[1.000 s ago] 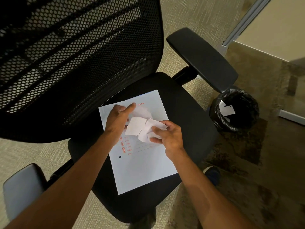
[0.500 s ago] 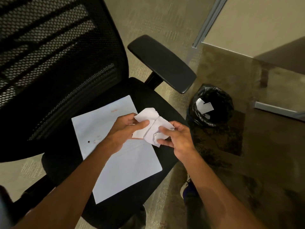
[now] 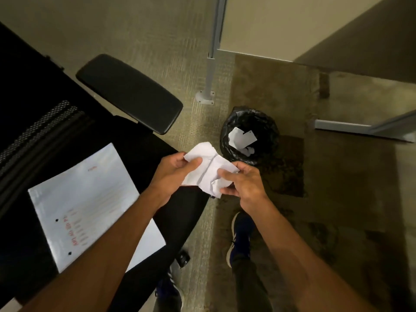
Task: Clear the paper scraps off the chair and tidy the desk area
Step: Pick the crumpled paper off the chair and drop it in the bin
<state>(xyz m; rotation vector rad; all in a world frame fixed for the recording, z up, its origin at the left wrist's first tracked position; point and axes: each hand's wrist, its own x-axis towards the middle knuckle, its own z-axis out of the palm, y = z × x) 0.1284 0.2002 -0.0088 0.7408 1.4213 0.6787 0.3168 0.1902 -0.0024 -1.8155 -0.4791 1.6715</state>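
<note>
Crumpled white paper scraps [image 3: 208, 171] are held between both hands, past the right edge of the black chair seat [image 3: 177, 212]. My left hand [image 3: 174, 176] pinches their left side and my right hand [image 3: 244, 183] grips the right, crumpled part. A large white sheet with red print [image 3: 90, 206] lies flat on the seat, partly under my left forearm. A black-lined waste bin [image 3: 249, 136] stands on the floor just beyond the scraps, with white paper pieces inside.
The chair's right armrest [image 3: 129, 93] juts out above the seat, and its mesh back [image 3: 33, 131] fills the left. A grey desk leg [image 3: 210, 64] and foot bar [image 3: 360, 129] stand near the bin. My shoes [image 3: 239, 237] are on the carpet below.
Both hands have lifted the scraps off the sheet and carried them right, from over the seat to its right edge near the bin. The view has swung right.
</note>
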